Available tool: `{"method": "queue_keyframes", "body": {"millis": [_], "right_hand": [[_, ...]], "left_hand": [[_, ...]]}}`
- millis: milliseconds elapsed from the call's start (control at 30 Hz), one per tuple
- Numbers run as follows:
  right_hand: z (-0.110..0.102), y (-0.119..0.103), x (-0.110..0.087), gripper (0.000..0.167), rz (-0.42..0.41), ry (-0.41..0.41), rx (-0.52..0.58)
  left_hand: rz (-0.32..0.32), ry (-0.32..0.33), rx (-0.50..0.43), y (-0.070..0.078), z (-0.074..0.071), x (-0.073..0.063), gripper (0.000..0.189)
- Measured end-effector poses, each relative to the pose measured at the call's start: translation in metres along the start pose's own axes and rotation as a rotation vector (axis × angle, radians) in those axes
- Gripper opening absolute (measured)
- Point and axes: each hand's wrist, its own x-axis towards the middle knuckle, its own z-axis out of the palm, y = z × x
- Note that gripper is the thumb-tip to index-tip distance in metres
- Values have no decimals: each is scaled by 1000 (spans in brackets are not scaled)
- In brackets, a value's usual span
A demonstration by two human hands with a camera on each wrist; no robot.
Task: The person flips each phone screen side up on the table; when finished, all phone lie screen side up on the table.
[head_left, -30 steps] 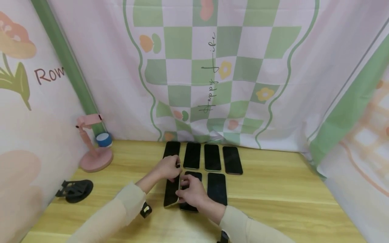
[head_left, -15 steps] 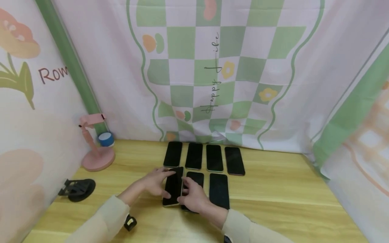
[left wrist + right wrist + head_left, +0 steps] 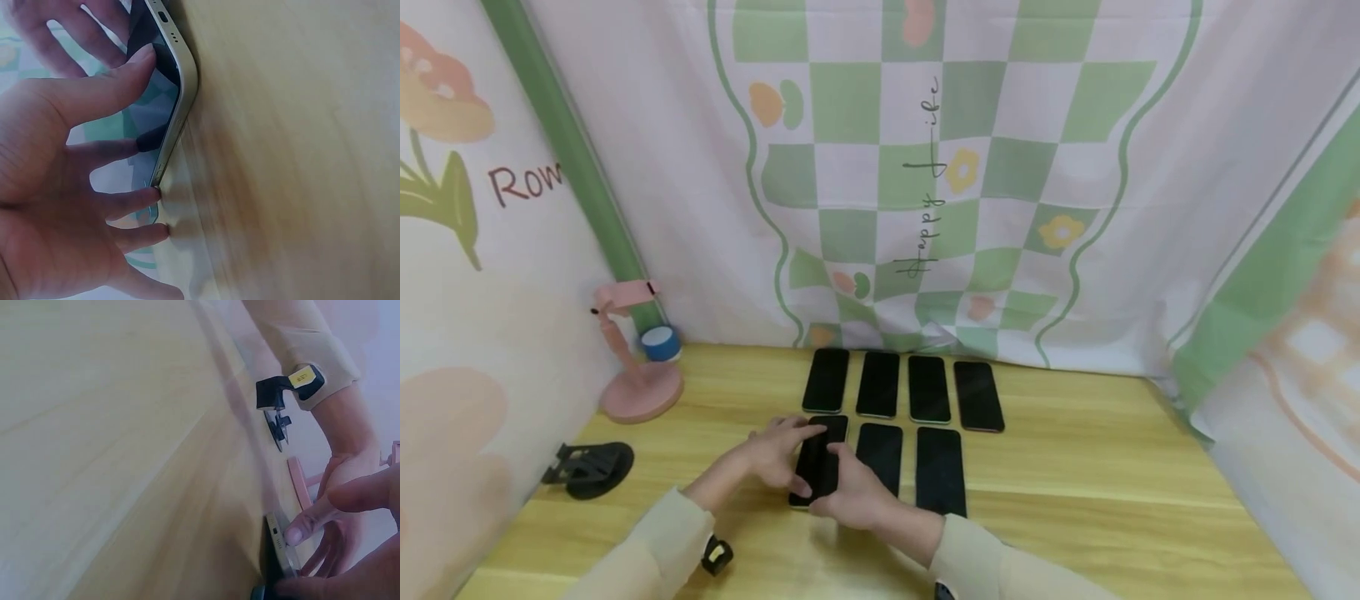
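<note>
A black-screened phone (image 3: pixel 818 462) with a pale rim lies at the left end of the near row in the head view. My left hand (image 3: pixel 769 454) touches its left side; in the left wrist view the thumb (image 3: pixel 140 69) rests on the screen and fairly straight fingers reach along the pale edge. From the other side, my right hand (image 3: pixel 859 490) reaches over the phone's right edge with spread fingers. In the right wrist view its upper digit (image 3: pixel 362 492) stands off the phone, while contact by the lower one is partly hidden.
Two more phones, a middle one (image 3: pixel 880 450) and a right one (image 3: pixel 940 471), lie in the near row. Several phones form the far row, such as the leftmost (image 3: pixel 826 380). A pink lamp (image 3: pixel 638 392), blue-topped round item (image 3: pixel 660 343) and black stand (image 3: pixel 591 469) are at left.
The phone has gone from tilted on edge to lying nearly flat, then shifted slightly left. The left hand moved from its top to its left side. The right hand slid left over it, uncovering the middle phone.
</note>
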Motion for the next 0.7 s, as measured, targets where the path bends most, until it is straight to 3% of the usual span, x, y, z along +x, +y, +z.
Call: {"method": "queue_keyframes", "body": {"millis": [200, 533, 700], "right_hand": [[0, 1, -1, 75, 29, 47, 49], [-3, 1, -5, 58, 47, 34, 89], [-8, 0, -4, 57, 36, 47, 52]], "left_hand": [[-11, 5, 20, 4, 1, -1, 93], [-44, 33, 71, 16, 3, 0, 92], [-49, 27, 104, 18, 2, 3, 93]]}}
